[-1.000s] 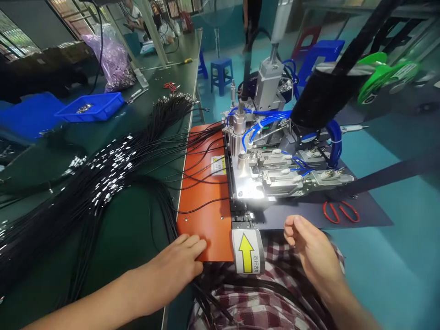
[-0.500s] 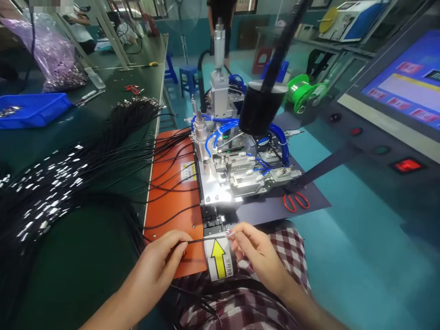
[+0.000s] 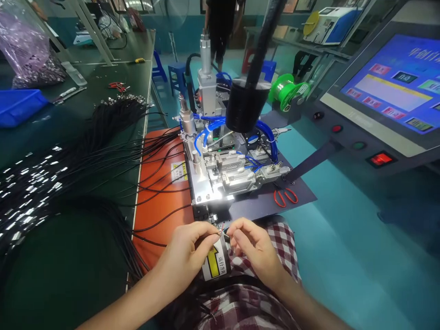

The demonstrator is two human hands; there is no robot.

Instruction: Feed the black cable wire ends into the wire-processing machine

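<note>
My left hand (image 3: 192, 245) pinches the end of a black cable, whose sheath is mostly hidden behind the fingers. Thin wires (image 3: 222, 228), one reddish and others pale, stick out between my two hands. My right hand (image 3: 256, 247) is closed in a pinch on these wire ends, close to the left fingertips. Both hands are just in front of a metal machine (image 3: 237, 176) with blue air tubes, over a label with a yellow arrow (image 3: 213, 263). Several black cables (image 3: 161, 190) run across the orange plate (image 3: 154, 160) into the machine's left side.
Bundled black cables with shiny ends (image 3: 37, 183) cover the dark table at left, near a blue tray (image 3: 22, 107) and red-handled pliers (image 3: 118, 86). Red-handled scissors (image 3: 285, 198) lie right of the machine. A touchscreen panel (image 3: 388, 87), green spool (image 3: 287, 91) and black lamp-like cylinder (image 3: 245, 105) stand around it.
My left hand has slid right along the cable to its end, meeting the right hand. The right hand still pinches the wires. The view has turned slightly right.
</note>
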